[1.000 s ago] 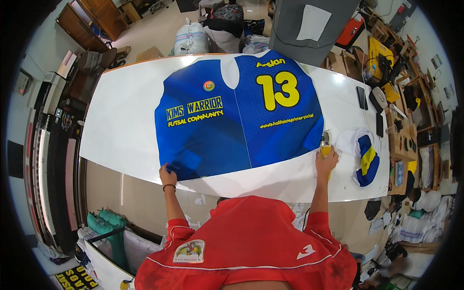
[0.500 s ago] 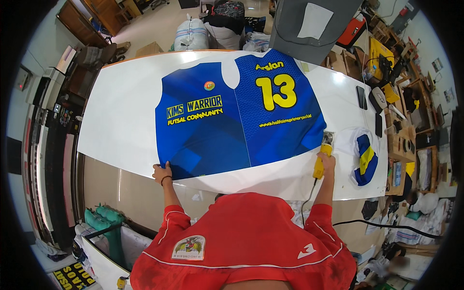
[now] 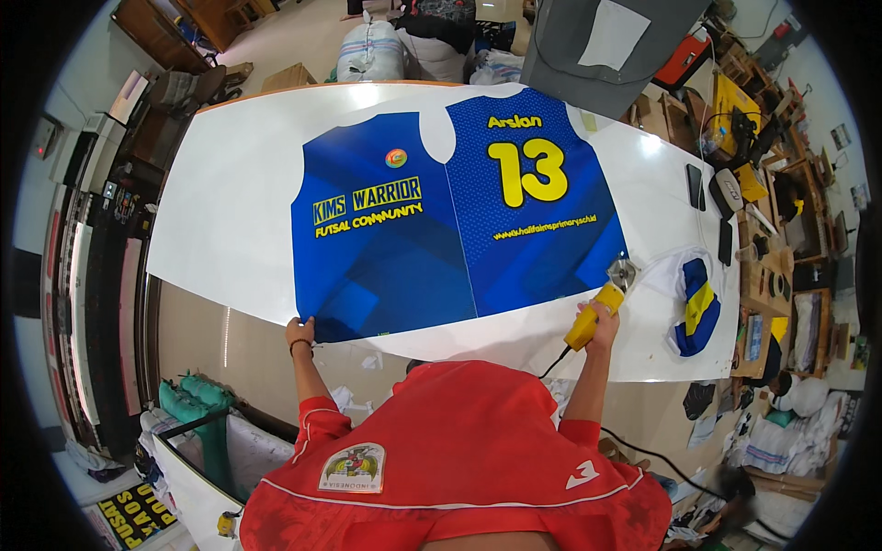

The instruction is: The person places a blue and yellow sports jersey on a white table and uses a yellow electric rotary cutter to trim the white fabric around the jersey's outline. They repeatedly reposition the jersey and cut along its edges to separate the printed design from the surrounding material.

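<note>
Two joined blue jersey panels (image 3: 386, 285) with yellow print lie flat on a white table (image 3: 220, 230). The panel on the right (image 3: 542, 262) carries large yellow lettering; the left one bears a small round badge. My left hand (image 3: 300, 332) pinches the near left corner of the fabric at the table's front edge. In my right hand (image 3: 601, 325) is a yellow handheld electric cloth cutter (image 3: 593, 317), gripped round its body. Its round metal head (image 3: 623, 273) is by the right panel's near right corner; I cannot tell whether it touches the fabric.
Right of the cutter lies a bunched white, blue and yellow cloth (image 3: 698, 308). Farther back are a dark phone (image 3: 695, 186) and a grey case (image 3: 725, 191). A grey box-shaped unit (image 3: 560, 55) stands beyond the table, near stuffed sacks (image 3: 370, 52). The cutter's black cord (image 3: 554, 363) trails toward me.
My right hand has drawn the cutter slightly left and turned it, so its body now slants down to the left. My left hand has shifted slightly left, its fingers drawn in at the corner.
</note>
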Available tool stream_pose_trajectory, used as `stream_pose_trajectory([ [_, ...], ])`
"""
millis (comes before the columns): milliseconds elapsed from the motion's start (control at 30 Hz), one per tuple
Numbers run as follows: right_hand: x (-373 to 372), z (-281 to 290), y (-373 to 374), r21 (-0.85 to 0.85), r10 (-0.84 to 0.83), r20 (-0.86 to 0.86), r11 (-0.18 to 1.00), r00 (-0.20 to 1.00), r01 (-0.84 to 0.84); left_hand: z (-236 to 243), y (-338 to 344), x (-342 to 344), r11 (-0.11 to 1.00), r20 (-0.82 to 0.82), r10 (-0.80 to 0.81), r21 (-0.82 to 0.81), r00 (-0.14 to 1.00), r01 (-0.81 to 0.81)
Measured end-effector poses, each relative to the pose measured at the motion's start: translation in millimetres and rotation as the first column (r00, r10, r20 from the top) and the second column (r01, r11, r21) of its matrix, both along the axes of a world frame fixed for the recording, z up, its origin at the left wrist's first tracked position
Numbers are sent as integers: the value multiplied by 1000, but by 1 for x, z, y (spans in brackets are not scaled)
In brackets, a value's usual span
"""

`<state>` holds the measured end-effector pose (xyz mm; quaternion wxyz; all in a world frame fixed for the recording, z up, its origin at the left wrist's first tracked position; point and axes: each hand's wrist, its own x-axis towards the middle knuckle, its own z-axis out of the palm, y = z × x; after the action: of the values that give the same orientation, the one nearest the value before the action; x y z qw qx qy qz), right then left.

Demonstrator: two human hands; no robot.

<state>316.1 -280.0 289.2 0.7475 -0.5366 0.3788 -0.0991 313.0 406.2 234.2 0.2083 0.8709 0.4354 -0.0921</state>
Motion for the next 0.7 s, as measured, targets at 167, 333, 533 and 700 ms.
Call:
stream_pose_trajectory([
  [167, 27, 21, 26, -338, 239, -66, 908, 969, -247, -33, 26, -19, 999, -49, -33, -12, 998, 33],
  [333, 34, 25, 44, -555, 317, -284, 715, 905, -425, -39, 26, -42, 986, 66, -1, -166, 998, 12],
  [533, 16, 21, 33, -688, 260, -414, 538, 872, -487, -26, 20, -75, 962, -64, 8, -271, 998, -25],
  [700, -19, 24, 16, -448, 374, -243, 775, 895, -445, -39, 13, -93, 999, 72, -34, -21, 997, 36],
])
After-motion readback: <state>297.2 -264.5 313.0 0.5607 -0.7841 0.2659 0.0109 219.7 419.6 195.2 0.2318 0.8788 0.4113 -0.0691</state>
